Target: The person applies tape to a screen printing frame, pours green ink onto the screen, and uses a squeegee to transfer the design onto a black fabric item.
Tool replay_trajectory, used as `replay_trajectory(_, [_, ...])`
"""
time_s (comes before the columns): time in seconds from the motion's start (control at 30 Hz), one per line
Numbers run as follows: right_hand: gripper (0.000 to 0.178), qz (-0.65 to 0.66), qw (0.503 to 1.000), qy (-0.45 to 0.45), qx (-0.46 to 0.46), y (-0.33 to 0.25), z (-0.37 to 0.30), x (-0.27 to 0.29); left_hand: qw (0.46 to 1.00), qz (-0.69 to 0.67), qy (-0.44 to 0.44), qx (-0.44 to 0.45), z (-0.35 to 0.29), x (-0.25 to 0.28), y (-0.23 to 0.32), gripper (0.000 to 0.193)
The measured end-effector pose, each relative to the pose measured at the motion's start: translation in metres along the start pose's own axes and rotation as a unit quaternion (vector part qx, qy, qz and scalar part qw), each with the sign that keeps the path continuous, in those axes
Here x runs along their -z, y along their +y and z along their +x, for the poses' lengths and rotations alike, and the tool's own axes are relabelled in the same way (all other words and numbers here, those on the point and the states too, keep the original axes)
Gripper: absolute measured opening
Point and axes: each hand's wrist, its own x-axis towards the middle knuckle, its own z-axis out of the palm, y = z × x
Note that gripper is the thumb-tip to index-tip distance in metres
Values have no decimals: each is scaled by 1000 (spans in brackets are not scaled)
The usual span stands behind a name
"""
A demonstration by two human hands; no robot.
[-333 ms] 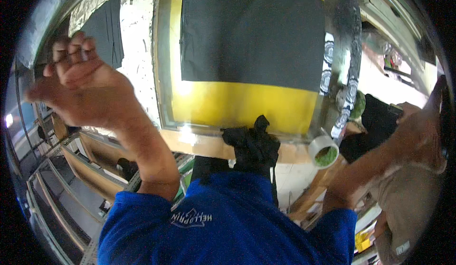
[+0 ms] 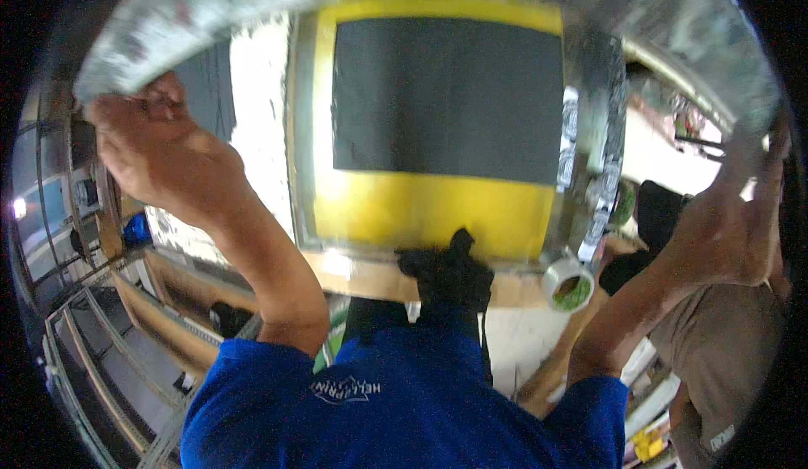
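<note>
A smeared grey frame (image 2: 227, 19) curves across the top of the view, its ends reaching down at both sides. At the far left, my left hand (image 2: 164, 145) has its fingers curled round the frame's edge. My right hand (image 2: 745, 238) is raised at the far right, beside the frame's other end; its fingers are blurred and partly hidden. Between the arms a dark grey rectangular sheet (image 2: 446, 95) lies flat on a yellow surface (image 2: 429, 208).
A roll of tape (image 2: 566, 284) sits at the near right corner of the wooden edge (image 2: 370, 277). Black cloth (image 2: 450, 271) hangs at my waist. A person in brown (image 2: 715, 343) is close on my right. Metal and wooden racks (image 2: 109, 351) stand lower left.
The grey frame has come further into view across the top. My left hand's fingers have gone from spread to curled round its edge. The sheet and yellow surface appear lower in view.
</note>
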Motion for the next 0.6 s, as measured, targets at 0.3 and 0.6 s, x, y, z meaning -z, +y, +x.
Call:
replay_trajectory(0.3, [45,169,972,52,-155,-32,35,-7,991,-4,137,-1,22,-25,55,26])
replay_trajectory(0.6, [43,114,969,65,-210,-36,44,10,891,-355,-260,-112,70,-22,221,91])
